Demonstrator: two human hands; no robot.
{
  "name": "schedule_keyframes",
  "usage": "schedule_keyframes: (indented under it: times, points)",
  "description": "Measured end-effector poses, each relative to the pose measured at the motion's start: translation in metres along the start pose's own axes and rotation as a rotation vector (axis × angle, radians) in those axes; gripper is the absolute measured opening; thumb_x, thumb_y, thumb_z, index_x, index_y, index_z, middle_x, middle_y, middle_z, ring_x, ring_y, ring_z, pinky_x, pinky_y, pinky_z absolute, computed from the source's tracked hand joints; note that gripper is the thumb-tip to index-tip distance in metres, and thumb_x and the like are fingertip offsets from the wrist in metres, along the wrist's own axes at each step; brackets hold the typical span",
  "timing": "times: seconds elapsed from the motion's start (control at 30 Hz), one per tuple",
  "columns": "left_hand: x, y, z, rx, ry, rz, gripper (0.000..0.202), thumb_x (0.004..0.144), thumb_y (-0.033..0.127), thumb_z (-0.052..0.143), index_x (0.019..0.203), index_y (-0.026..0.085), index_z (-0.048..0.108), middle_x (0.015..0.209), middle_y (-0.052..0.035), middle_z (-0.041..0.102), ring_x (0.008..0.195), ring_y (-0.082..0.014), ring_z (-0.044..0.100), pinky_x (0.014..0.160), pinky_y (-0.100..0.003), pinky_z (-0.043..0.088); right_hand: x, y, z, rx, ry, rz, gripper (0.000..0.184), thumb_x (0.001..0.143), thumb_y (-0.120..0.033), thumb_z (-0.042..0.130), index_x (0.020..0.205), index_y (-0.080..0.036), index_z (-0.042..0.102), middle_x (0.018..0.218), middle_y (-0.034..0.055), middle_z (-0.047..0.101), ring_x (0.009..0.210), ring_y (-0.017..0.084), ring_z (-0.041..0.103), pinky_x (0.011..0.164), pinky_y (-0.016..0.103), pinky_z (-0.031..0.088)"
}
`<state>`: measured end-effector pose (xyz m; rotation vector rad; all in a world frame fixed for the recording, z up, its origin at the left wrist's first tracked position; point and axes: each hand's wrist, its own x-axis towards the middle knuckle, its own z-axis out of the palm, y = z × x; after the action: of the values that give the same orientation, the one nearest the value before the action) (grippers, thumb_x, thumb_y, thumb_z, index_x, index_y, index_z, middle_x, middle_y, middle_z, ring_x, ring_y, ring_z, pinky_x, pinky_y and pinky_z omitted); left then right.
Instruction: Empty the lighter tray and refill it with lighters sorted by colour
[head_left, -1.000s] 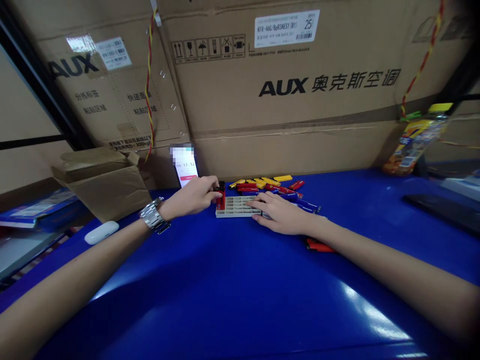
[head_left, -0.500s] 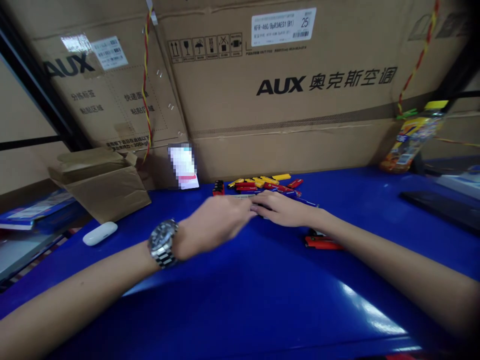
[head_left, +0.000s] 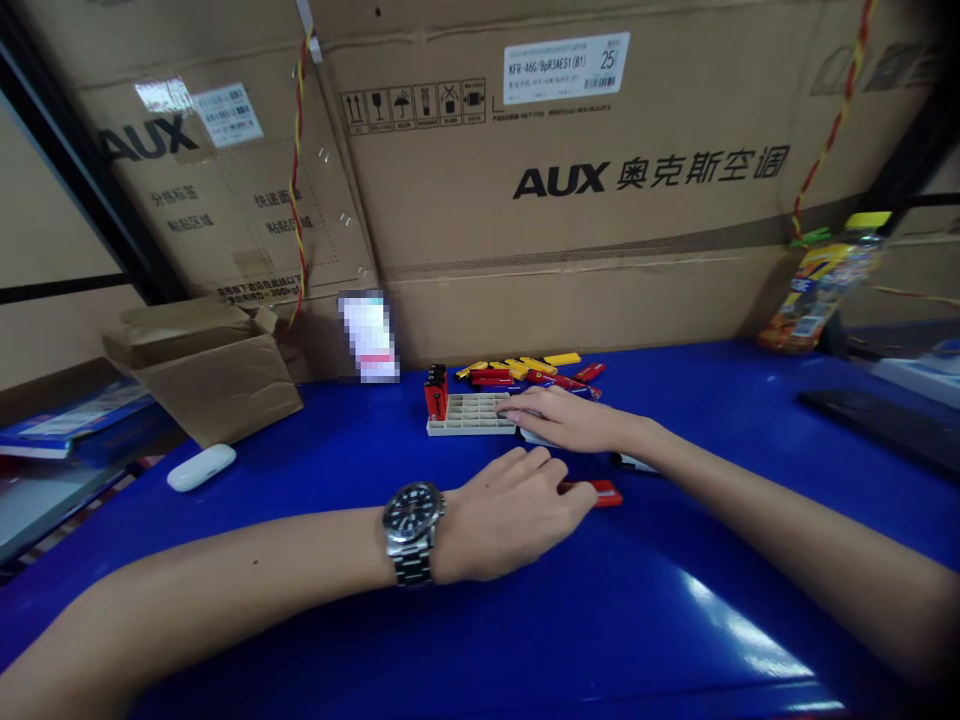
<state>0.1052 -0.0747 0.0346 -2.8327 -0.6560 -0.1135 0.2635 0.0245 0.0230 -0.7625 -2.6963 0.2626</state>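
Observation:
A pale gridded tray [head_left: 472,429] lies on the blue table, with several red lighters [head_left: 435,395] upright in its left end. My right hand [head_left: 566,418] rests palm down over the tray's right end, fingers stretched out and touching its grid. My left hand [head_left: 517,515], with a watch on the wrist, is nearer to me. Its fingers are closed on a red lighter [head_left: 607,493], whose end sticks out to the right. Whether more than one is gripped, I cannot tell. Behind the tray lie loose red lighters [head_left: 491,378] and yellow lighters [head_left: 561,359].
A large cardboard carton [head_left: 637,290] forms the back wall. A small open box [head_left: 217,380], a white earbud case [head_left: 201,467] and a lit phone [head_left: 369,335] stand or lie left. Right are a drink bottle [head_left: 814,285] and a flat black object [head_left: 870,420].
My left hand has come back from the tray, toward me and to the right, and has taken hold of a red lighter. The tray is now uncovered. My right hand has stayed almost still.

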Motion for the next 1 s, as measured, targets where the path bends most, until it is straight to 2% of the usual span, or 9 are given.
schedule_keyframes:
  times: [0.1,0.17,0.23,0.3,0.43,0.53,0.6,0.8,1.0]
  points:
    - [-0.022,-0.009,-0.008,-0.195,-0.044,-0.153,0.019,0.091,0.02,0.046,0.107,0.014,0.053,0.091,-0.0081,0.059,0.078,-0.0191,0.053,0.065,-0.03,0.042,0.001,0.002,0.003,-0.011,0.008,-0.011,0.032,0.096,-0.027,0.039,0.118,-0.018,0.061,0.108,0.0095,0.068,0.094,0.02,0.063,0.084,0.035,0.048]
    - [-0.032,-0.018,-0.01,-0.352,-0.026,-0.275,0.021,0.088,0.024,0.053,0.105,0.012,0.054,0.098,-0.0097,0.059,0.083,-0.0182,0.054,0.07,-0.03,0.044,0.002,0.003,0.004,-0.019,0.005,-0.012,0.033,0.096,-0.029,0.039,0.118,-0.018,0.061,0.108,0.0097,0.068,0.094,0.02,0.063,0.083,0.036,0.048]
    - [-0.04,-0.03,-0.012,-0.462,-0.009,-0.336,0.016,0.086,0.028,0.057,0.096,0.015,0.059,0.09,-0.0055,0.061,0.078,-0.0162,0.054,0.069,-0.029,0.043,0.002,0.002,0.005,-0.029,-0.002,-0.012,0.033,0.096,-0.029,0.04,0.119,-0.018,0.06,0.107,0.0099,0.068,0.094,0.02,0.063,0.083,0.035,0.048]
    - [-0.045,-0.042,-0.013,-0.569,0.007,-0.402,0.017,0.083,0.033,0.061,0.089,0.017,0.06,0.079,-0.001,0.061,0.067,-0.013,0.052,0.061,-0.026,0.04,0.002,0.001,0.005,-0.044,-0.001,-0.008,0.033,0.095,-0.03,0.041,0.12,-0.016,0.059,0.108,0.0109,0.067,0.094,0.021,0.063,0.083,0.036,0.048]
    - [-0.05,-0.064,-0.012,-0.74,0.152,-0.574,0.018,0.082,0.035,0.058,0.084,0.017,0.058,0.067,0.0024,0.059,0.056,-0.0101,0.05,0.053,-0.022,0.038,0.001,0.0,0.007,-0.062,0.009,-0.006,0.034,0.095,-0.029,0.042,0.122,-0.015,0.057,0.108,0.0122,0.067,0.095,0.022,0.062,0.086,0.038,0.048]
    - [-0.05,-0.074,-0.009,-0.822,0.267,-0.622,0.016,0.077,0.031,0.062,0.082,0.015,0.06,0.075,-0.0007,0.063,0.062,-0.0108,0.054,0.058,-0.023,0.041,0.0,0.001,0.008,-0.061,0.014,0.0,0.034,0.094,-0.029,0.042,0.122,-0.016,0.058,0.109,0.0117,0.067,0.096,0.022,0.062,0.086,0.039,0.048]
    - [-0.05,-0.077,-0.007,-0.839,0.299,-0.65,0.016,0.074,0.029,0.063,0.08,0.014,0.061,0.074,-0.0014,0.063,0.062,-0.0106,0.053,0.059,-0.023,0.041,0.0,0.001,0.009,-0.067,0.013,0.006,0.036,0.094,-0.03,0.042,0.123,-0.014,0.057,0.112,0.013,0.066,0.098,0.023,0.061,0.086,0.04,0.048]
    - [-0.048,-0.076,-0.005,-0.915,0.265,-0.645,0.015,0.071,0.027,0.064,0.079,0.014,0.065,0.077,-0.0028,0.066,0.065,-0.0122,0.055,0.062,-0.024,0.043,-0.001,0.001,0.011,-0.075,0.028,-0.004,0.036,0.093,-0.029,0.044,0.124,-0.014,0.055,0.112,0.0134,0.065,0.101,0.023,0.06,0.088,0.041,0.048]
    - [-0.045,-0.065,0.005,-1.004,0.203,-0.686,0.029,0.08,0.038,0.057,0.081,0.011,0.066,0.071,-0.0031,0.064,0.061,-0.0124,0.052,0.056,-0.024,0.039,0.0,0.002,0.013,-0.071,0.04,0.01,0.039,0.092,-0.029,0.045,0.127,-0.013,0.054,0.114,0.0149,0.064,0.104,0.025,0.059,0.09,0.043,0.047]
